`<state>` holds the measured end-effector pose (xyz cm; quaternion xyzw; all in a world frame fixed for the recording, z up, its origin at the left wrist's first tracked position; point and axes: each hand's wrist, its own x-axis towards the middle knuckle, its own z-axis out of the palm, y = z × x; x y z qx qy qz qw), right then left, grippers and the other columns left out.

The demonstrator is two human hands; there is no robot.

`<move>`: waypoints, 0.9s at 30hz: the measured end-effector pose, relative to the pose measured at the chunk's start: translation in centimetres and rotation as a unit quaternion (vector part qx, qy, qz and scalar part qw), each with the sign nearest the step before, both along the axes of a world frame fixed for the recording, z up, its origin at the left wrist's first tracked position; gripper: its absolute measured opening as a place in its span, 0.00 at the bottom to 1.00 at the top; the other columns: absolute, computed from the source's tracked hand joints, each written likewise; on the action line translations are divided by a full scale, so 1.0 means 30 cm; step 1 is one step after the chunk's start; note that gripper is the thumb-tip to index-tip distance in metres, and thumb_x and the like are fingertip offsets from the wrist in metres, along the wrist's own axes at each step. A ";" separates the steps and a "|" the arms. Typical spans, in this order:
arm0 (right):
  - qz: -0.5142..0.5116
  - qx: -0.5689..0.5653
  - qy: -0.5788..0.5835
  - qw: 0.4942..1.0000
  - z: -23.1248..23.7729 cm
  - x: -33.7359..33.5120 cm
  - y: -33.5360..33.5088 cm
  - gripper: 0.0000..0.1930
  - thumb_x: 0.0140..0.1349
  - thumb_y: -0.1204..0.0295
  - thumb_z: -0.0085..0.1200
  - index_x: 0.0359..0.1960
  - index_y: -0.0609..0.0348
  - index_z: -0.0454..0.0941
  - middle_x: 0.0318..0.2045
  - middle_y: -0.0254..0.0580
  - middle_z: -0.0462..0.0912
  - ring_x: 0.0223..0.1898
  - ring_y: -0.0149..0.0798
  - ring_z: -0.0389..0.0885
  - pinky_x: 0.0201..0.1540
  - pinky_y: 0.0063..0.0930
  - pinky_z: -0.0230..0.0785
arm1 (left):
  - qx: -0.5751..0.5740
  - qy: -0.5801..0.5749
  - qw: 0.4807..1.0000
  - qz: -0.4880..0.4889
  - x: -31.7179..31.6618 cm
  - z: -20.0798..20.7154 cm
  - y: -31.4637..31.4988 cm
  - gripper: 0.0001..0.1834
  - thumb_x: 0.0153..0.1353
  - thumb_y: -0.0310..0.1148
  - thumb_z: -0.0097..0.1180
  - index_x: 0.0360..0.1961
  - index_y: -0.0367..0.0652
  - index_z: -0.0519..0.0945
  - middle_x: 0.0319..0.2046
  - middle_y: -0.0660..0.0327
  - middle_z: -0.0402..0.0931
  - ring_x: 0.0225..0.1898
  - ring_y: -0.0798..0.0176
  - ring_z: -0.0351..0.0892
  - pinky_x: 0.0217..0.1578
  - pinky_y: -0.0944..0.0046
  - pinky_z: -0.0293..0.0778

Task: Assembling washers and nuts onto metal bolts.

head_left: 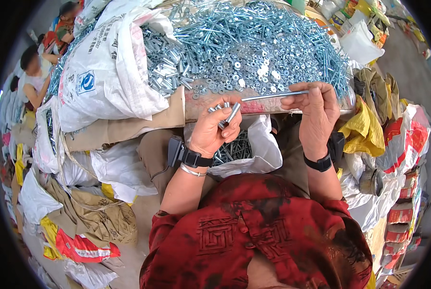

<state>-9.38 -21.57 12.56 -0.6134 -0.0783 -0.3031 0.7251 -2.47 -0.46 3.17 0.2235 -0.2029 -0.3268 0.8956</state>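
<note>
My left hand (210,132): curled round short metal tubes (232,114), presumably bunched so none drop. My right hand (318,115): pinching one long rod (270,96) near one end, likely for steadiness, at the bench's (259,105) near edge.

Yellow sack (367,135) crumpled at right, beside red-and-white sack (409,127). Round container (370,182) below them, tilted. White plastic bag (362,44) at upper right. Brown sack (104,219) slumped at lower left. Person (34,85) in white sleeveless top at upper left.
</note>
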 end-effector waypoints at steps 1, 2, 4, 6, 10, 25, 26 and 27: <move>0.003 -0.005 0.005 1.000 -0.007 0.005 -0.004 0.10 0.75 0.70 0.42 0.40 0.66 0.67 0.36 0.56 0.82 0.29 0.41 0.86 0.31 0.32 0.83 | 0.002 0.000 1.000 -0.001 0.000 -0.001 -0.002 0.16 0.69 0.31 0.48 0.54 0.35 0.72 0.23 0.59 0.69 0.16 0.72 0.62 0.16 0.71 0.61; 0.003 -0.003 0.005 1.000 -0.007 0.006 -0.010 0.10 0.75 0.70 0.42 0.40 0.66 0.67 0.36 0.56 0.82 0.29 0.41 0.86 0.31 0.32 0.83 | 0.007 0.004 1.000 -0.016 0.000 -0.001 -0.004 0.15 0.68 0.32 0.51 0.53 0.36 0.73 0.22 0.59 0.70 0.15 0.73 0.62 0.15 0.71 0.60; 0.026 0.012 0.070 0.997 -0.008 0.008 -0.022 0.10 0.75 0.69 0.42 0.39 0.65 0.66 0.36 0.55 0.82 0.28 0.40 0.86 0.31 0.31 0.83 | 0.014 0.010 0.999 -0.033 0.001 -0.001 0.001 0.15 0.67 0.32 0.54 0.51 0.37 0.74 0.22 0.59 0.71 0.15 0.74 0.63 0.14 0.71 0.60; 0.047 0.042 0.107 0.992 -0.018 0.029 -0.029 0.10 0.75 0.68 0.43 0.38 0.64 0.67 0.34 0.54 0.82 0.27 0.39 0.86 0.30 0.31 0.82 | 0.043 -0.012 0.997 -0.064 0.003 0.002 0.008 0.15 0.68 0.33 0.52 0.51 0.36 0.73 0.22 0.59 0.69 0.16 0.72 0.62 0.15 0.71 0.59; 0.077 0.065 0.217 0.971 -0.122 0.071 -0.017 0.10 0.73 0.68 0.47 0.37 0.63 0.69 0.30 0.49 0.83 0.27 0.39 0.85 0.28 0.30 0.80 | -0.010 0.023 0.999 -0.021 0.001 -0.011 0.000 0.16 0.68 0.37 0.54 0.51 0.39 0.74 0.24 0.58 0.71 0.18 0.71 0.64 0.15 0.71 0.59; 0.152 -0.155 0.220 0.951 -0.267 0.248 0.075 0.13 0.67 0.63 0.58 0.31 0.60 0.77 0.20 0.34 0.79 0.18 0.26 0.75 0.20 0.21 0.67 | 0.247 0.089 0.955 0.137 0.028 -0.007 -0.021 0.07 0.69 0.36 0.54 0.40 0.44 0.74 0.19 0.58 0.74 0.11 0.74 0.64 0.11 0.75 0.54; 0.030 -0.316 0.204 0.926 -0.273 0.293 0.043 0.11 0.66 0.64 0.58 0.34 0.60 0.78 0.25 0.43 0.82 0.22 0.37 0.81 0.24 0.31 0.72 | 0.276 0.021 0.946 0.171 0.022 -0.001 -0.029 0.08 0.69 0.36 0.53 0.41 0.44 0.73 0.20 0.56 0.76 0.12 0.74 0.65 0.10 0.75 0.54; -0.031 -0.420 0.143 0.895 -0.301 0.337 0.019 0.09 0.64 0.66 0.57 0.35 0.60 0.77 0.28 0.46 0.82 0.25 0.44 0.82 0.27 0.35 0.74 | 0.279 0.015 0.945 0.169 0.024 -0.005 -0.026 0.07 0.70 0.35 0.53 0.42 0.45 0.72 0.23 0.52 0.79 0.12 0.73 0.68 0.10 0.76 0.54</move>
